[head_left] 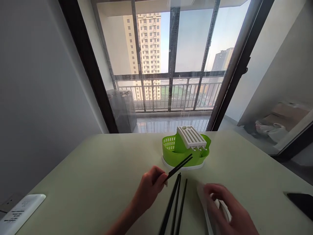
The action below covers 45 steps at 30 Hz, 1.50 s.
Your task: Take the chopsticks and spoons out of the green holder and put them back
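Observation:
My left hand (152, 186) is closed around a pair of black chopsticks (180, 166), which point up and to the right in front of the green basket (176, 157). Several more black chopsticks (176, 204) lie on the table just right of that hand, running toward the near edge. Over some white utensils, my right hand (226, 207) is curled and smeared by motion. One long white utensil (204, 205), perhaps a spoon, shows along its left side. Other white rounded pieces (223, 209) are partly hidden under the fingers; whether they are gripped is unclear.
On the basket sits a white slotted rack (192, 136) with small hooks; a white base (189, 167) shows beneath it. A white power strip (23, 212) lies at the left table edge, a dark flat object (302, 204) at the right. Behind the pale table (110, 163) stands a glass door.

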Each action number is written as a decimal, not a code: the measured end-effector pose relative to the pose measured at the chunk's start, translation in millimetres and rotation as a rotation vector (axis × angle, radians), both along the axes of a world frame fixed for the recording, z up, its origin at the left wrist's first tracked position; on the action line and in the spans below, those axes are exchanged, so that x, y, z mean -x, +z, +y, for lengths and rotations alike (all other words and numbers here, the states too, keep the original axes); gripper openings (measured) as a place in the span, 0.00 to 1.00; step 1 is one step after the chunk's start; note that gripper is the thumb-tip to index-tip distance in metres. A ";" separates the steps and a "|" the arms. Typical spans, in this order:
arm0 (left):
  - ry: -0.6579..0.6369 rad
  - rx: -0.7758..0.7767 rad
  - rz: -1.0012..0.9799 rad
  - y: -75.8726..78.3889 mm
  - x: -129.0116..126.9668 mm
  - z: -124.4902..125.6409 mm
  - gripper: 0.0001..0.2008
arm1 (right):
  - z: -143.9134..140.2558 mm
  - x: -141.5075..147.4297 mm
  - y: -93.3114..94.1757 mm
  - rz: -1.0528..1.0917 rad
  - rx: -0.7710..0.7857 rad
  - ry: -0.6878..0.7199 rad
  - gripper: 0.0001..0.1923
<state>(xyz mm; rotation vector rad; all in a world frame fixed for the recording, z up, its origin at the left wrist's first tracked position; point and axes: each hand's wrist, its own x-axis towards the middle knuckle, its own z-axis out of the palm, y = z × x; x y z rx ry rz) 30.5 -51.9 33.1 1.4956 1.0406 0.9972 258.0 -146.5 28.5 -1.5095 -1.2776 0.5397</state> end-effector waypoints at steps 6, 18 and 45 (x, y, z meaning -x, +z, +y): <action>0.075 -0.036 -0.250 -0.5 -30.8 -4.4 0.12 | 53.2 26.2 61.9 -0.076 0.074 0.502 0.17; 0.068 -0.235 0.072 -13.7 -2.5 3.1 0.09 | 82.0 37.5 94.8 -0.394 -0.074 0.729 0.14; 0.300 -0.086 -0.084 -40.9 24.0 34.2 0.30 | 140.9 -17.9 195.0 -0.448 -0.337 0.240 0.22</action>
